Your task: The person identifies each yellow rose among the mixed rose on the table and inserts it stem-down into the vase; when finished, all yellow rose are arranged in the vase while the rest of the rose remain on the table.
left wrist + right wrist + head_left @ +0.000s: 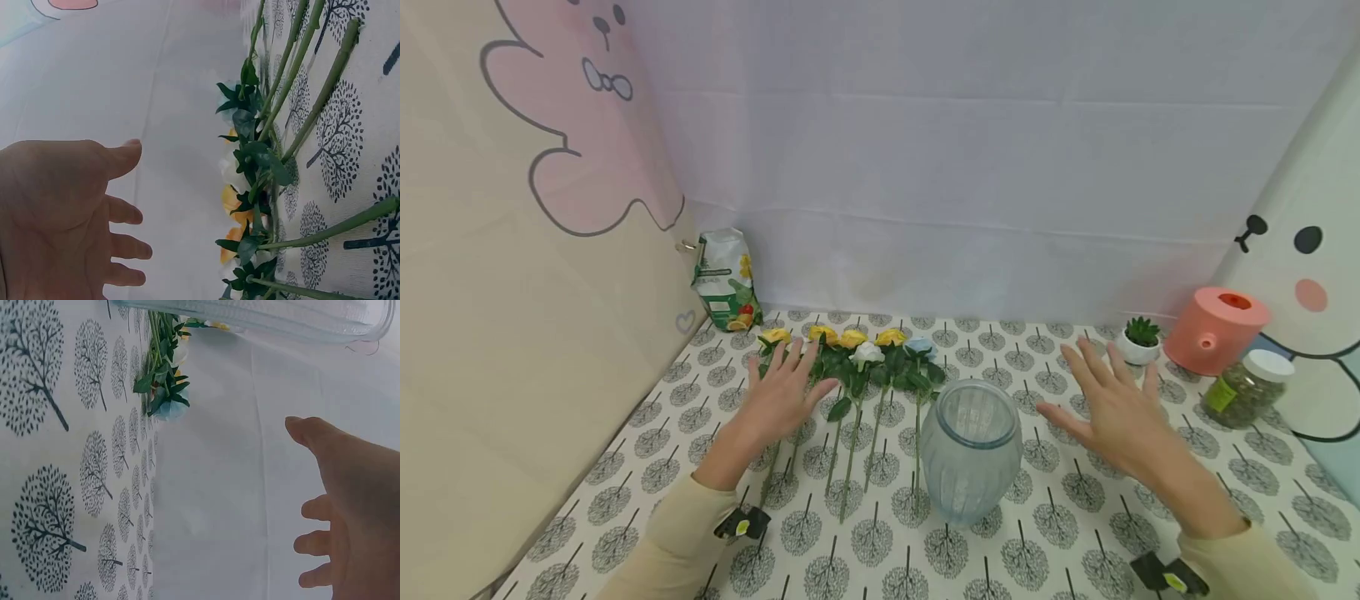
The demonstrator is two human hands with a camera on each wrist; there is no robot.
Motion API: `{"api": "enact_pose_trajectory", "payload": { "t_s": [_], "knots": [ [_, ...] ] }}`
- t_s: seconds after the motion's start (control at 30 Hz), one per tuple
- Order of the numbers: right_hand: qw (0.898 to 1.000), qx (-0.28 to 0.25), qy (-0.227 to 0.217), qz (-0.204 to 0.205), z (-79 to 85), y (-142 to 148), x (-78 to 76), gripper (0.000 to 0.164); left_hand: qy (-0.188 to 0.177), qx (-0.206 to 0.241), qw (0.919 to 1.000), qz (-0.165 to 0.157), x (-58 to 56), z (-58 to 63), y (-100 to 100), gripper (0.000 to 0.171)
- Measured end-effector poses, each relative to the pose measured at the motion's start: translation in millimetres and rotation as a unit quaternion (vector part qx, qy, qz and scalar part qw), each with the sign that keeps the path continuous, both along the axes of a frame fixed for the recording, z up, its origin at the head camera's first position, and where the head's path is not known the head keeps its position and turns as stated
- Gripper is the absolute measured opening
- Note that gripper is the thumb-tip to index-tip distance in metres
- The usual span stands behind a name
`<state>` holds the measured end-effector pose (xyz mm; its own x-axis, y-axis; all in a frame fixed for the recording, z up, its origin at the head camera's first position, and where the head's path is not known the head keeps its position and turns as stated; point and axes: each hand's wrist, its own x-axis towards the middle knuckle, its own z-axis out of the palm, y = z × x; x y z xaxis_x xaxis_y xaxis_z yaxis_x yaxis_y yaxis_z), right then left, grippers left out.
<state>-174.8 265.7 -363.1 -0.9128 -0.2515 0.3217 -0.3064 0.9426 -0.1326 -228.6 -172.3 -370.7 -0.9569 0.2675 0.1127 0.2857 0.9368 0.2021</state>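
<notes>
My left hand (778, 400) hovers over the left side of the flowers, palm down with fingers spread, holding nothing. In the left wrist view its palm (56, 212) faces the camera. Yellow, white and pale blue roses lie in a row, among them a white rose (868, 353), a yellow rose (891, 337) and a blue rose (921, 345), with green stems (850, 458) toward me. A ribbed clear glass vase (972, 467) stands upright between the hands. To its right my right hand (1120, 408) is raised with spread fingers, apart from the vase.
At the back left stands a white and green bag (727, 279). Along the right are a small potted succulent (1138, 342), a coral watering can (1216, 332) and a white-lidded jar (1247, 389). A tree-print cloth (872, 575) covers the table; hanging cloth walls enclose it.
</notes>
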Motion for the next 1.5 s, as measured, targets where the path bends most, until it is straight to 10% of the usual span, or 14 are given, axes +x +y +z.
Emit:
{"api": "enact_pose_trajectory", "payload": {
  "t_s": [0.27,0.43,0.67,1.0,1.27,1.5],
  "knots": [
    [0.992,-0.100,-0.030,0.075,14.5,-15.1,14.2,0.081,0.007,0.034,0.9993,-0.009,3.0,12.1,-4.0,0.076],
    [0.951,-0.235,-0.129,0.156,25.2,-20.7,24.5,0.066,0.016,0.052,0.9984,-0.011,3.7,16.3,-10.2,0.069],
    [0.913,-0.304,-0.150,0.227,23.5,-31.9,32.3,0.068,0.028,0.064,0.9975,-0.010,1.1,13.3,-16.0,0.066],
    [0.907,-0.327,-0.110,0.242,13.1,-56.7,40.0,0.079,0.002,0.091,0.9958,-0.003,-11.8,4.9,-25.2,0.067],
    [0.849,-0.434,-0.154,0.258,4.8,-65.0,41.6,0.102,-0.026,0.123,0.9912,0.040,-23.2,-4.2,-34.5,0.073],
    [0.861,-0.420,-0.170,0.231,-1.7,-72.0,45.1,0.106,-0.033,0.136,0.9842,0.109,-37.0,-21.6,-51.0,0.064]
  ]
}}
